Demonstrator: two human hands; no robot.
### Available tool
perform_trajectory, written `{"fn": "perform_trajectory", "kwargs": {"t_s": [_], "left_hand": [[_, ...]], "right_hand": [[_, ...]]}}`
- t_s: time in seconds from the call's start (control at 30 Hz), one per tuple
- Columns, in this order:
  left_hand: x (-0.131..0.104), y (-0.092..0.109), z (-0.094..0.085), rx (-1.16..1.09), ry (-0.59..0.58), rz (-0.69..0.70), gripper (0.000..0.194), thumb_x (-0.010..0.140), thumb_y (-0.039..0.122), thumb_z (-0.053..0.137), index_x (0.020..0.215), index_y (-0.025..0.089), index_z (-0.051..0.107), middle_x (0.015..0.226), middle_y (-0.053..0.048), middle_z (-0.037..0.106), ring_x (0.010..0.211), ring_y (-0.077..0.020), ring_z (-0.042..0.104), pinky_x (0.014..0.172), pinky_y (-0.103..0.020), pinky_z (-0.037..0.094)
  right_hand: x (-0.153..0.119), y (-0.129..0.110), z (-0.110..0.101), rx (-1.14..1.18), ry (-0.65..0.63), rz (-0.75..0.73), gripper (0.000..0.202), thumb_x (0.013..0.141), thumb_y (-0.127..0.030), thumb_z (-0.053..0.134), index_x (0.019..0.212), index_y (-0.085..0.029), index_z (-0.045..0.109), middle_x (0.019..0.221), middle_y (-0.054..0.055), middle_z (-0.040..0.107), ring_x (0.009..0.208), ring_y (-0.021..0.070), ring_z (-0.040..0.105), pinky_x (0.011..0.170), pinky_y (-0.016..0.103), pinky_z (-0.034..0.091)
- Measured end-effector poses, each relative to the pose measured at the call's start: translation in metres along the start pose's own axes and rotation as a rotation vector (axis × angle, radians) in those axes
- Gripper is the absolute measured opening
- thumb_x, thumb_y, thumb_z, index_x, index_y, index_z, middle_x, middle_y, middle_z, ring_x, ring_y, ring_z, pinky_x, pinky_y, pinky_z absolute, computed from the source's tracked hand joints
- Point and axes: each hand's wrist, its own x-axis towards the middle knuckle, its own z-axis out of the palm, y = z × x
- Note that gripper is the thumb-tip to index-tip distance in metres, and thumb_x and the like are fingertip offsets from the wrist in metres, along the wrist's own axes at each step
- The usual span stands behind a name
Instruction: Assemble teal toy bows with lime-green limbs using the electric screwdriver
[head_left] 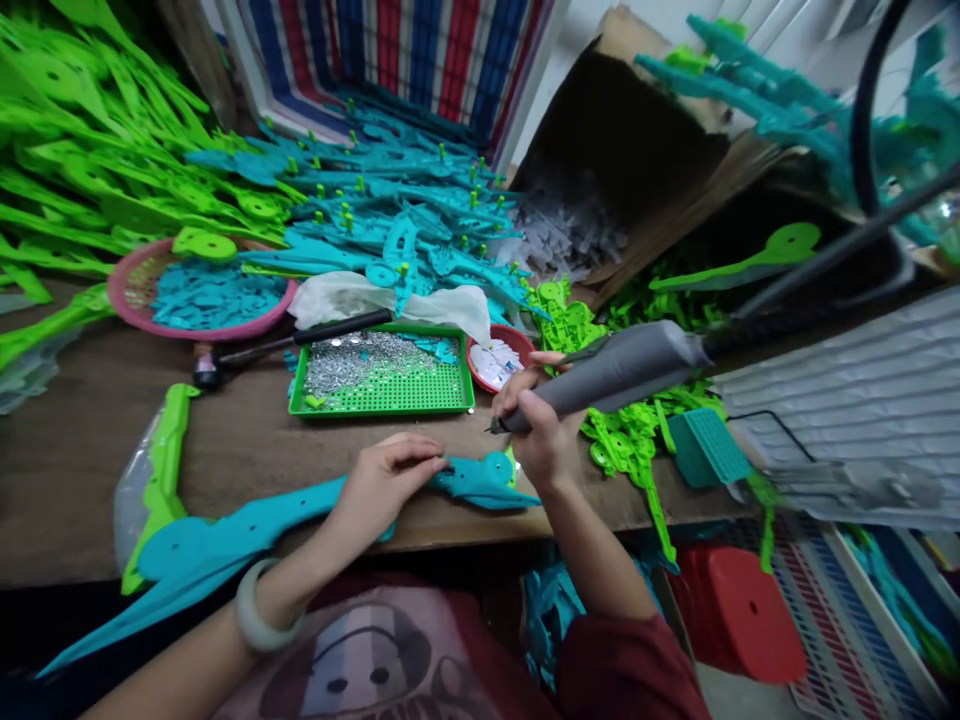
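My right hand (536, 425) is wrapped round a grey-sleeved electric screwdriver (622, 370), tilted with its bit pointing down and left, above the table and apart from the part below. My left hand (386, 485) is closed in a pinch over a long teal plastic part (262, 525), its fingertips touching the surface near the right end. Whatever sits between those fingertips is too small to make out. The teal part lies along the table's front edge, its pointed left end jutting past it. A green tray (382, 402) of small silvery screws stands just beyond my hands.
A hammer (307, 338) leans on the tray's left edge. Behind are a pink basket (120, 290) of teal pieces, a red bowl (472, 365) of white pieces and heaped teal parts (390, 180). Lime-green parts (67, 130) pile up left. A red stool (742, 610) stands below right.
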Motion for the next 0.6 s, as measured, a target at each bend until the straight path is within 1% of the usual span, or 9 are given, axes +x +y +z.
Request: {"fn": "perform_trajectory", "kwargs": {"t_s": [0.1,0.17,0.2,0.27,0.33,0.37,0.4,0.5,0.6], "left_hand": [[-0.010,0.004,-0.001,-0.256,-0.046,-0.221,0.034,0.070,0.048,0.084,0.090,0.021,0.080,0.099,-0.009,0.080,0.099,-0.0242,0.074,0.100,-0.040,0.056],[-0.017,0.008,-0.001,-0.481,-0.079,-0.400,0.036,0.067,0.046,0.088,0.090,0.019,0.080,0.100,-0.008,0.080,0.104,-0.0233,0.073,0.102,-0.036,0.055],[-0.021,0.011,0.000,-0.564,-0.100,-0.459,0.034,0.066,0.043,0.089,0.088,0.019,0.080,0.100,-0.008,0.080,0.106,-0.0227,0.072,0.103,-0.034,0.055],[-0.027,0.017,0.000,-0.664,-0.162,-0.520,0.027,0.069,0.038,0.088,0.086,0.019,0.080,0.101,-0.007,0.080,0.106,-0.0217,0.072,0.100,-0.032,0.056],[-0.030,0.021,0.001,-0.691,-0.214,-0.539,0.020,0.074,0.035,0.083,0.087,0.020,0.080,0.102,-0.006,0.079,0.102,-0.0220,0.072,0.097,-0.034,0.058],[-0.032,0.022,0.001,-0.684,-0.233,-0.542,0.018,0.076,0.034,0.081,0.087,0.021,0.079,0.103,-0.006,0.079,0.101,-0.0227,0.072,0.096,-0.036,0.059],[-0.032,0.022,0.002,-0.671,-0.249,-0.545,0.017,0.077,0.034,0.080,0.087,0.021,0.079,0.103,-0.006,0.078,0.100,-0.0236,0.072,0.095,-0.038,0.060],[-0.033,0.019,0.004,-0.637,-0.251,-0.546,0.013,0.076,0.033,0.078,0.083,0.021,0.078,0.102,-0.006,0.078,0.099,-0.0249,0.072,0.091,-0.040,0.061],[-0.032,0.014,0.003,-0.598,-0.216,-0.521,0.012,0.073,0.033,0.075,0.077,0.021,0.076,0.100,-0.006,0.078,0.102,-0.0245,0.071,0.092,-0.039,0.060]], "right_hand": [[-0.006,-0.002,-0.017,-0.429,0.084,-0.112,0.048,0.086,-0.035,0.068,0.129,-0.025,0.051,0.085,0.002,0.062,0.078,0.0214,0.065,0.073,0.040,0.056],[-0.022,-0.008,-0.023,-0.809,0.193,-0.381,0.057,0.084,-0.034,0.074,0.135,-0.025,0.049,0.101,0.010,0.063,0.095,0.0272,0.065,0.080,0.045,0.056],[-0.032,-0.013,-0.024,-0.969,0.164,-0.552,0.058,0.084,-0.032,0.075,0.135,-0.026,0.049,0.103,0.012,0.063,0.096,0.0280,0.064,0.079,0.045,0.056],[-0.048,-0.022,-0.022,-1.170,-0.162,-0.797,0.048,0.086,-0.027,0.073,0.130,-0.024,0.054,0.099,0.012,0.065,0.089,0.0262,0.063,0.071,0.040,0.056],[-0.057,-0.028,-0.019,-1.207,-0.602,-0.854,0.031,0.091,-0.019,0.064,0.122,-0.017,0.060,0.095,0.011,0.069,0.081,0.0228,0.062,0.064,0.036,0.054],[-0.058,-0.030,-0.017,-1.189,-0.751,-0.855,0.025,0.093,-0.015,0.059,0.118,-0.012,0.062,0.094,0.012,0.070,0.079,0.0223,0.062,0.063,0.036,0.054],[-0.058,-0.030,-0.016,-1.164,-0.837,-0.862,0.022,0.094,-0.011,0.055,0.115,-0.008,0.063,0.093,0.014,0.072,0.078,0.0225,0.062,0.063,0.036,0.054],[-0.051,-0.028,-0.021,-1.069,-0.912,-0.892,0.024,0.096,-0.007,0.049,0.115,0.000,0.062,0.094,0.018,0.073,0.082,0.0240,0.064,0.069,0.037,0.056],[-0.040,-0.021,-0.033,-0.921,-1.012,-0.657,0.027,0.099,-0.010,0.049,0.125,-0.006,0.057,0.103,0.015,0.072,0.091,0.0199,0.065,0.077,0.032,0.057]]}}
